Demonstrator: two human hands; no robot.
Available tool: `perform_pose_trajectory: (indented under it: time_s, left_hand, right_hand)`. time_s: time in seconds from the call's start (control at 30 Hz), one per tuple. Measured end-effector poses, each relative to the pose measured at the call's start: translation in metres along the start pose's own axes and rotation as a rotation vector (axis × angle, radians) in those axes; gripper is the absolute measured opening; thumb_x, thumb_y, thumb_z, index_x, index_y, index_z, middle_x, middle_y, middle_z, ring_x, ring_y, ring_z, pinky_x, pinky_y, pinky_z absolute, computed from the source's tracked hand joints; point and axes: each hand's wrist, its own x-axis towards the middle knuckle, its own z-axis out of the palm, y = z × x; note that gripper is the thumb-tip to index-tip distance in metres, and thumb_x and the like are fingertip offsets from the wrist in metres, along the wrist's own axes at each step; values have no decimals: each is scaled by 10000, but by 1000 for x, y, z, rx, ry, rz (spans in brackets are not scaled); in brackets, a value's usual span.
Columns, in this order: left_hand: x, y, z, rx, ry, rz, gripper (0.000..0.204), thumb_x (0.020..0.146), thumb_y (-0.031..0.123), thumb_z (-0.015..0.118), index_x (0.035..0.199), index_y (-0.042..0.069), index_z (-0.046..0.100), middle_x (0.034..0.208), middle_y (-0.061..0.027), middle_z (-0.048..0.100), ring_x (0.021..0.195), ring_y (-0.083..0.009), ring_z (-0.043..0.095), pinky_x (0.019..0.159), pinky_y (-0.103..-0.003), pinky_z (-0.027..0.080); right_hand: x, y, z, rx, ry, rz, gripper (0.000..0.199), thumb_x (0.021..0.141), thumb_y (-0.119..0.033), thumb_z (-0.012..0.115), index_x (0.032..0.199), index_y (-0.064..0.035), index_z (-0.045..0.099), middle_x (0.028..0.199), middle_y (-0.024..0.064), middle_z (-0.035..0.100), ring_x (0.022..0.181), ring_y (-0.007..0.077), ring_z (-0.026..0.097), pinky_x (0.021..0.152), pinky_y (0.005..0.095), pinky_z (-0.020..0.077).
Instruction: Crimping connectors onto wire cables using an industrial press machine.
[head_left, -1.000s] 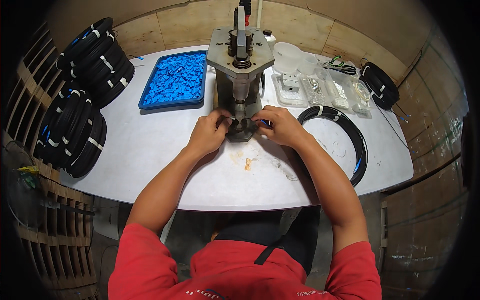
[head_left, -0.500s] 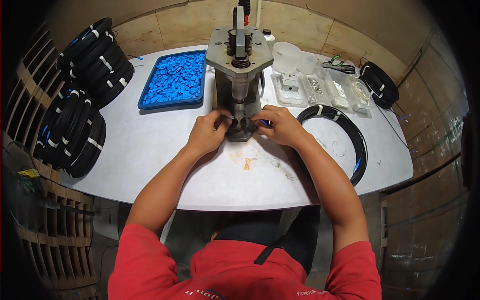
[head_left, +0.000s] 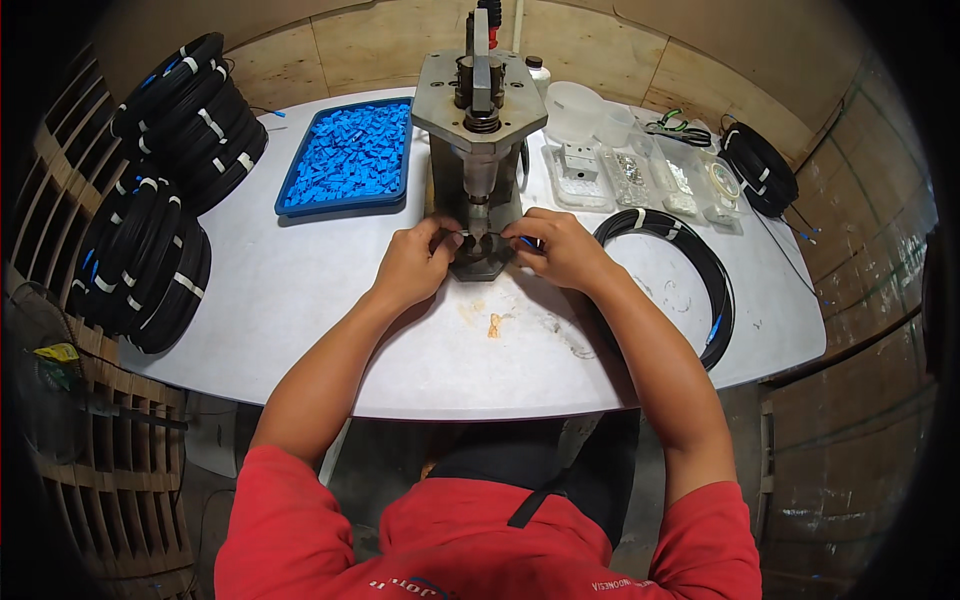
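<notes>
A thin black cable (head_left: 478,233) lay across the base of the small metal press (head_left: 480,150), pinched at each end between the fingers of the left hand (head_left: 415,262) and the right hand (head_left: 556,248). Just right of the right hand rested a black cable coil (head_left: 700,270); beyond the left hand stood a blue tray of blue parts (head_left: 345,155).
</notes>
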Motion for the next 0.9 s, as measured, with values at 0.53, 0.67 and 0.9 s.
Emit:
perform_pose_trajectory:
  time_s: [0.53,0.67,0.9]
  left_hand:
    - [1,-1,0,2,-7,2,216,977,157,667,1109,-11,703,838,-176,754,739,-266,737,728,-366,564]
    - [0,-2,0,3,-4,-1,219,976,159,668,1106,-14,703,837,-177,754,742,-268,739,728,-366,565]
    - [0,-2,0,7,-2,1,219,975,168,670,1104,-4,709,842,-179,756,749,-278,742,732,-371,566]
  right_hand:
    - [1,0,-1,-15,-14,-2,249,826,-52,744,1072,-92,747,945,122,693,824,313,700,749,397,570]
    - [0,-1,-1,-9,-15,3,249,827,-55,745,1074,-91,750,946,124,693,819,311,699,747,394,570]
    - [1,-1,-1,0,-6,5,238,830,-50,745,1066,-87,752,946,123,695,825,308,704,751,385,574]
